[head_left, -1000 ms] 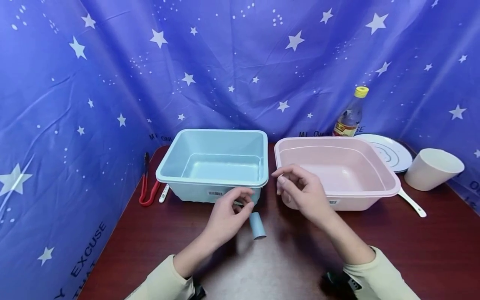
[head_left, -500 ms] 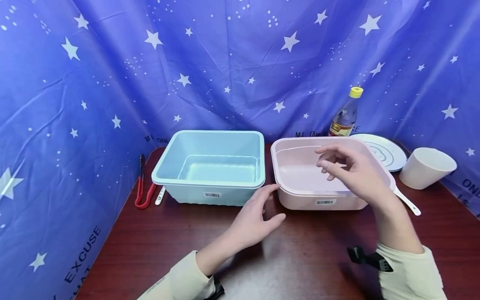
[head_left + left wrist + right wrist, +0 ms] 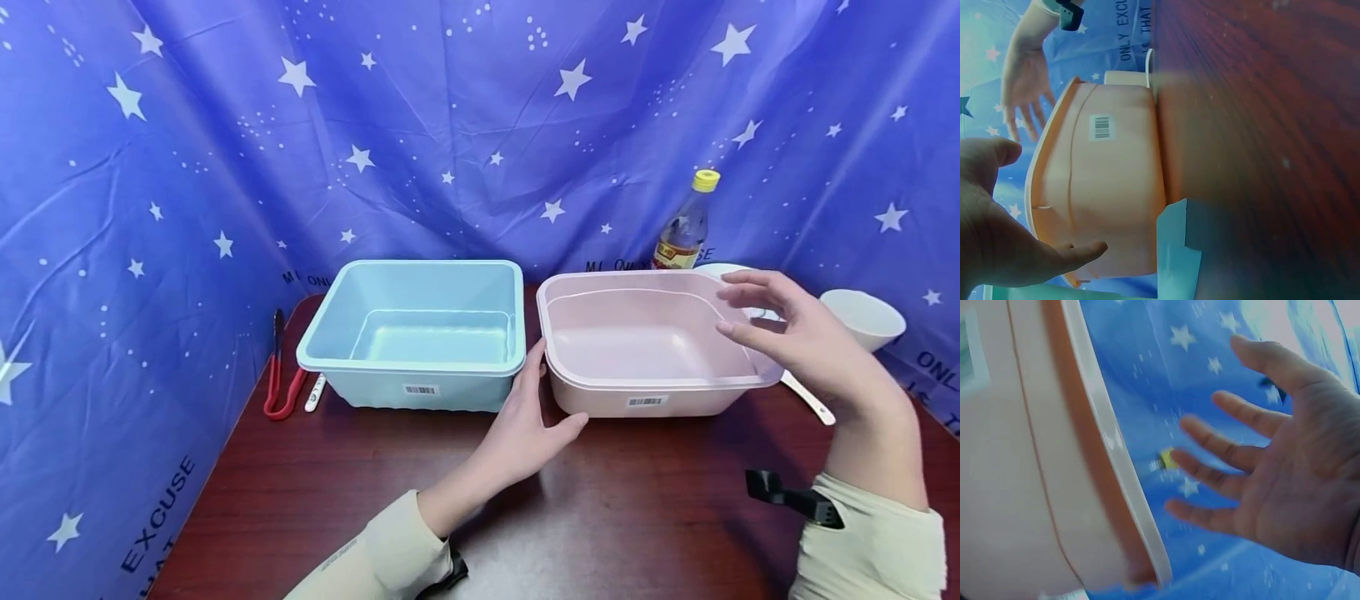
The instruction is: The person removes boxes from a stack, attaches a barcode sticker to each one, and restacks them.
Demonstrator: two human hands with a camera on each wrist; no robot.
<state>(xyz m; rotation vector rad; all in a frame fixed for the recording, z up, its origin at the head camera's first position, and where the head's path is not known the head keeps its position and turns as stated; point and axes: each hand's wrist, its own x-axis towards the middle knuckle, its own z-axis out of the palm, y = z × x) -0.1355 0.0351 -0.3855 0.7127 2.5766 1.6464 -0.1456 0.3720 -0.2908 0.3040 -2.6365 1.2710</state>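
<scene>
A pink basin (image 3: 652, 400) stands on the table, its inside bare in the head view. My left hand (image 3: 517, 437) has its fingers at the basin's left end, in the narrow gap beside a light-blue basin (image 3: 457, 389); the thumb is spread in front. In the left wrist view, that hand (image 3: 1004, 231) overlaps the pink basin's end wall. Over the right end of the pink basin is my right hand (image 3: 817, 342), fingers apart and holding nothing. The right wrist view shows its palm (image 3: 1297, 469) a little away from the rim (image 3: 1110, 440).
Red-handled tongs (image 3: 281, 400) and a white handle (image 3: 315, 393) lie at the left. A yellow-capped bottle (image 3: 682, 237), a plate (image 3: 720, 268), a white cup (image 3: 866, 321) and a white spoon handle (image 3: 810, 398) are at the right. A starry curtain (image 3: 450, 100) hangs behind.
Both hands have moved right: the left from before the blue basin to the gap, the right to the pink basin's far end. The small blue cylinder no longer shows in the head view.
</scene>
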